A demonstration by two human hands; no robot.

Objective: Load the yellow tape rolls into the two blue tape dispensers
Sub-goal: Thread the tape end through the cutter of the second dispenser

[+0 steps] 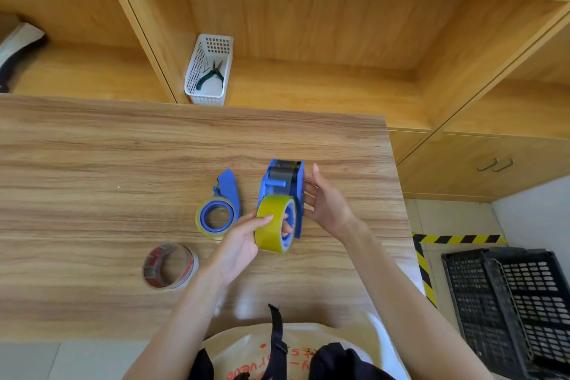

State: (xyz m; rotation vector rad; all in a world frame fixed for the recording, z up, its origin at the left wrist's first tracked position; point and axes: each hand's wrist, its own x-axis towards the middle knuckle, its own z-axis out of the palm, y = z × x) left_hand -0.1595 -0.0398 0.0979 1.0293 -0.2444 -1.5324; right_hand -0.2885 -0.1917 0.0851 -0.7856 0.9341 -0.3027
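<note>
Both hands [240, 244] hold yellow roll [273, 227] and dispenser [282, 182] mid-table [92, 163].

The lower blue plastic body of the upright tape dispenser [282, 182] is hidden behind the yellow tape roll [273, 225]. Fingertips of the left hand [240, 244] are concealed inside the roll's core. A white-and-black object [18, 49] is cut off at the left edge.

Wide bare wood lies across the far and left parts of the surface [92, 145], open to a reaching hand. Near the middle, the flat dispenser [228, 188] with its yellow roll [212, 219] lies just beside the upright dispenser [282, 185], leaving a narrow gap. The red-printed roll [169, 265] blocks the near left, and a white basket [209, 71] stands on the shelf behind.
</note>
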